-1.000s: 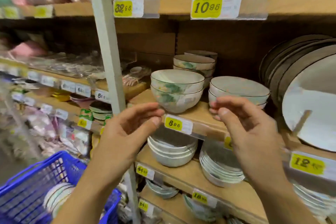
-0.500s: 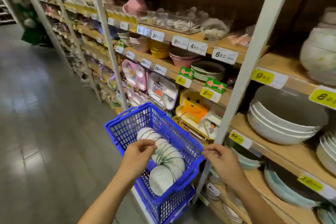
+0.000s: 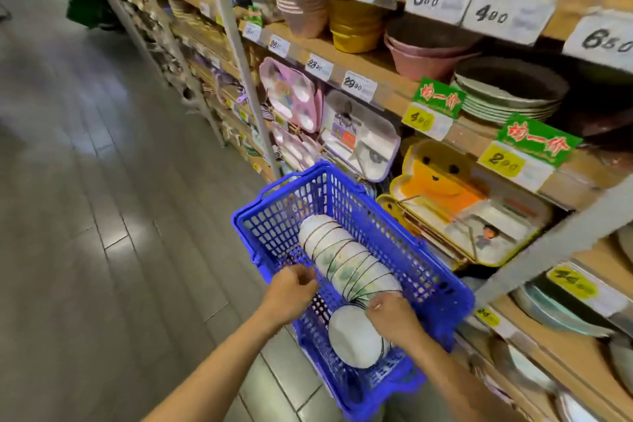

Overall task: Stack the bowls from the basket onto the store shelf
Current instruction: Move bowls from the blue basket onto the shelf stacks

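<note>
- The right hand reaches down into the blue perforated plastic basket; its fingers are curled over the rim of the nearest bowl in the row, though whether they have closed on it cannot be told.
- The left hand is at the basket's left rim, its fingers bent in close together near the side of the row, with no clear hold on anything.
- The nested row of glossy white ceramic bowls with thin dark rims and faint green pattern lies on its side along the basket's floor, running from the near end toward the far end; the nearest bowl shows its smooth round underside.
- The basket's walls are a grid of small square holes, and its rim is thick and rounded.
- Beside it on the right stand the wooden store shelves on grey metal posts, with paper price tags along the front edges.
- Farther up the shelves sit pink, yellow and dark round plastic basins.
- Grey plank floor stretches off to the left.
- Against half a second ago, both hands have dropped into the basket; the right one was then at the shelf post, clear of the bowls.
</note>
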The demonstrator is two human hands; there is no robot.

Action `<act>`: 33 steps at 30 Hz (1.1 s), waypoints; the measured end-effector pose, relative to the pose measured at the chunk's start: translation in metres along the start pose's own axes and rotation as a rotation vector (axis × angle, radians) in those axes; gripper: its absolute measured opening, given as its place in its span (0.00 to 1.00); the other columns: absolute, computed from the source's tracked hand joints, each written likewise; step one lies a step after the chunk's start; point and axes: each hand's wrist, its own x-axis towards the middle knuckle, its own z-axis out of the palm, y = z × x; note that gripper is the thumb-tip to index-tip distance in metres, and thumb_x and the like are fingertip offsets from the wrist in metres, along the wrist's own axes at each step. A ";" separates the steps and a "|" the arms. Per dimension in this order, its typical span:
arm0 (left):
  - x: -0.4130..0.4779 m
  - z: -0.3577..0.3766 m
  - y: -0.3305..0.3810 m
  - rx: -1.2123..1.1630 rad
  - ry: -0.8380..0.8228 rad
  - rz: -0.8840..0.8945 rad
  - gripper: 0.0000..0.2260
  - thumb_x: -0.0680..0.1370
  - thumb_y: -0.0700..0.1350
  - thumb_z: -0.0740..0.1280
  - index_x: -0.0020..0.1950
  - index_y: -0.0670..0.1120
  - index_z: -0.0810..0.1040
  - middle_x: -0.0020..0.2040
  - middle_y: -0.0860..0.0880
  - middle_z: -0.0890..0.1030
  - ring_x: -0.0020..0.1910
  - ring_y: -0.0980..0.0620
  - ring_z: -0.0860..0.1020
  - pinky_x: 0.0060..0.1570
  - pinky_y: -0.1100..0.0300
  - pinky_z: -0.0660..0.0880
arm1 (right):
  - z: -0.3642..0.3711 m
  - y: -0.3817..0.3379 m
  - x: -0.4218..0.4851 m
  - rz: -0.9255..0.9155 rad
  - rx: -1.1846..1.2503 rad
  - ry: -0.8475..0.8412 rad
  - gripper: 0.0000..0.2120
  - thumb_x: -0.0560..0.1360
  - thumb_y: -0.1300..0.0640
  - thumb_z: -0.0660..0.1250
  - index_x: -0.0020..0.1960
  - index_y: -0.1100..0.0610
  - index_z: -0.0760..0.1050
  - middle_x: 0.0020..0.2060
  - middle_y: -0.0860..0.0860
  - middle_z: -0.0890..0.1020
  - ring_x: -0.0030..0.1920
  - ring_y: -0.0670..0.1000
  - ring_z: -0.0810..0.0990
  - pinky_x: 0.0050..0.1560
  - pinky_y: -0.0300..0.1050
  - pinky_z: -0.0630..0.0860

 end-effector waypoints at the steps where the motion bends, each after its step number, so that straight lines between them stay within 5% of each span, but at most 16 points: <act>1: 0.010 0.002 0.002 0.054 -0.033 -0.004 0.05 0.77 0.42 0.64 0.49 0.48 0.79 0.42 0.48 0.80 0.41 0.52 0.75 0.45 0.59 0.72 | 0.007 -0.001 0.010 0.016 -0.052 -0.037 0.12 0.76 0.51 0.63 0.48 0.58 0.80 0.49 0.57 0.84 0.53 0.57 0.80 0.50 0.44 0.74; 5: 0.046 0.012 0.007 0.166 -0.158 -0.020 0.10 0.78 0.42 0.64 0.56 0.40 0.80 0.53 0.39 0.82 0.55 0.43 0.79 0.49 0.60 0.71 | 0.035 0.003 0.031 0.103 -0.188 -0.163 0.15 0.76 0.47 0.62 0.50 0.58 0.79 0.55 0.59 0.82 0.56 0.57 0.80 0.48 0.42 0.74; 10: 0.089 0.032 0.008 0.303 -0.360 0.002 0.15 0.78 0.46 0.64 0.62 0.41 0.77 0.55 0.42 0.82 0.53 0.45 0.80 0.48 0.62 0.72 | 0.055 0.015 0.037 0.280 -0.065 -0.229 0.23 0.78 0.45 0.62 0.63 0.63 0.74 0.61 0.59 0.79 0.61 0.57 0.78 0.51 0.42 0.72; 16: 0.137 0.062 0.003 0.500 -0.600 0.085 0.12 0.78 0.46 0.64 0.57 0.42 0.79 0.52 0.41 0.83 0.50 0.43 0.80 0.45 0.58 0.73 | 0.048 0.022 0.044 0.508 0.202 -0.129 0.14 0.78 0.47 0.61 0.51 0.57 0.76 0.47 0.54 0.80 0.55 0.57 0.81 0.38 0.42 0.69; 22: 0.175 0.097 -0.017 0.818 -0.781 0.290 0.16 0.79 0.48 0.64 0.61 0.38 0.76 0.60 0.40 0.78 0.60 0.42 0.76 0.55 0.55 0.72 | 0.059 0.015 0.043 0.713 0.305 -0.002 0.15 0.81 0.51 0.58 0.56 0.62 0.75 0.53 0.61 0.79 0.57 0.60 0.79 0.46 0.47 0.73; 28: 0.188 0.115 -0.049 0.883 -1.029 0.346 0.12 0.77 0.45 0.65 0.40 0.37 0.75 0.42 0.35 0.79 0.52 0.35 0.78 0.51 0.46 0.73 | 0.097 -0.003 0.048 0.982 0.573 0.186 0.20 0.82 0.52 0.57 0.68 0.64 0.72 0.66 0.61 0.75 0.65 0.60 0.74 0.60 0.47 0.71; 30: 0.192 0.122 -0.056 0.913 -1.063 0.370 0.11 0.78 0.46 0.65 0.48 0.37 0.77 0.49 0.33 0.80 0.55 0.36 0.77 0.56 0.49 0.71 | 0.106 -0.002 0.053 1.044 0.598 0.227 0.20 0.81 0.54 0.58 0.69 0.63 0.71 0.66 0.60 0.74 0.66 0.59 0.73 0.57 0.42 0.70; 33: 0.196 0.135 -0.067 0.941 -1.106 0.310 0.19 0.78 0.48 0.66 0.62 0.35 0.73 0.58 0.36 0.78 0.57 0.40 0.76 0.48 0.60 0.67 | 0.112 0.001 0.063 1.084 0.651 0.297 0.17 0.81 0.58 0.57 0.66 0.63 0.73 0.64 0.59 0.77 0.64 0.59 0.74 0.53 0.41 0.70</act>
